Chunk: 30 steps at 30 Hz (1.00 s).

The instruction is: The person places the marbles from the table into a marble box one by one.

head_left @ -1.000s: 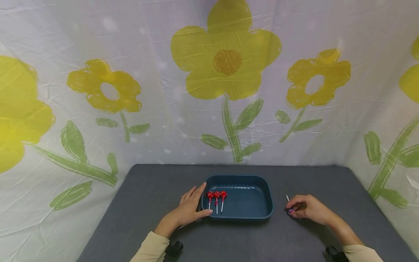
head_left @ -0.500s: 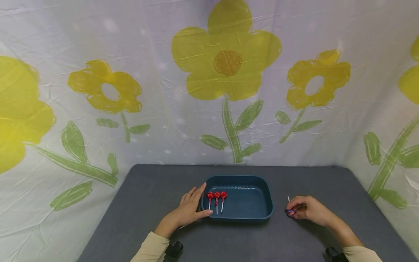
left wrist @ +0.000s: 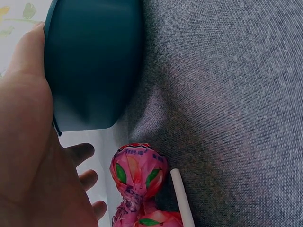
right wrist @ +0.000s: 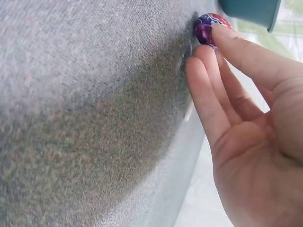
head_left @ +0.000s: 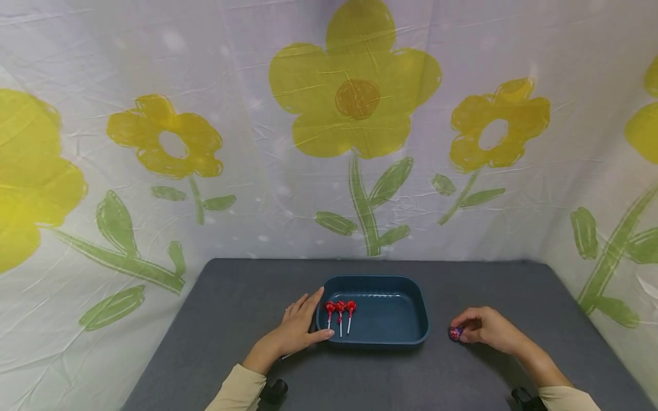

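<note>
A dark blue tray (head_left: pixel 393 328) stands mid-table with several red-wrapped lollipops (head_left: pixel 341 307) lying side by side at its left end. My left hand (head_left: pixel 295 331) rests on the tray's left side, its fingers extended along the rim and the thumb at the near corner. Under that hand, the left wrist view shows pink-wrapped lollipops (left wrist: pixel 139 170) and a white stick (left wrist: pixel 182 198) on the table. To the right of the tray, my right hand (head_left: pixel 485 328) pinches a purple-and-red wrapped lollipop (right wrist: pixel 208 30) by its head, close to the cloth. Its stick is mostly hidden by the hand.
Dark grey cloth covers the table (head_left: pixel 390 377). Behind and at both sides hangs a white curtain (head_left: pixel 288 188) printed with yellow flowers. Between the tray's right wall and my right hand lies a narrow stretch of tabletop.
The lollipop in my right hand has turned; its white stick, earlier pointing away past the fingers, is out of sight in the head view. My left hand and the tray have stayed put.
</note>
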Available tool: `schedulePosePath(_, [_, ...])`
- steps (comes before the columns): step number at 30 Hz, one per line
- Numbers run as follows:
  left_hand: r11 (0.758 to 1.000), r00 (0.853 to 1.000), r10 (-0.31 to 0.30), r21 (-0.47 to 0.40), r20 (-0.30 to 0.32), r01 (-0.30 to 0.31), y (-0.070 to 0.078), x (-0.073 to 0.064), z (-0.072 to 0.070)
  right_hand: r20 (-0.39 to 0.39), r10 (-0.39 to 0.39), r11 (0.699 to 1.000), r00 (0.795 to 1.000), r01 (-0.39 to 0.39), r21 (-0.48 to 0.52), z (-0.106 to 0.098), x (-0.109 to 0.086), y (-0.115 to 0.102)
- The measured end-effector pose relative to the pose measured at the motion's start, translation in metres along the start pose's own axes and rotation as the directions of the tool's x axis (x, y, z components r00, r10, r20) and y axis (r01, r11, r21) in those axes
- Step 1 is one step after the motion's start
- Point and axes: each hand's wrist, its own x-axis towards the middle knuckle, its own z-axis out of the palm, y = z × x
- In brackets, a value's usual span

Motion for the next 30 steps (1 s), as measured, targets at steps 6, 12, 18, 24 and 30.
schedulePosePath(6, [1.000,1.000,-0.017,0.000,0.003,0.017,0.001,0.000,0.002,-0.056,0.069,0.996,0.996,-0.072,-0.054,0.005,0.003,0.001])
schedulePosePath(12, [1.000,1.000,-0.022,0.000,0.001,0.022,0.002,0.000,0.002,-0.101,0.090,0.992,0.991,-0.098,-0.079,0.010,0.004,0.001])
schedulePosePath(18, [1.000,1.000,-0.018,0.003,0.005,0.018,0.001,0.000,0.001,-0.068,0.071,0.997,0.995,-0.073,-0.033,0.010,0.003,0.001])
schedulePosePath(24, [1.000,1.000,-0.012,-0.001,0.008,0.012,0.001,0.000,0.000,-0.058,0.057,0.998,0.997,-0.057,0.001,0.011,0.003,0.002])
schedulePosePath(30, [1.000,1.000,-0.012,-0.008,0.009,0.012,0.002,0.000,-0.002,-0.096,-0.105,0.991,0.990,0.096,-0.094,0.014,0.002,0.004])
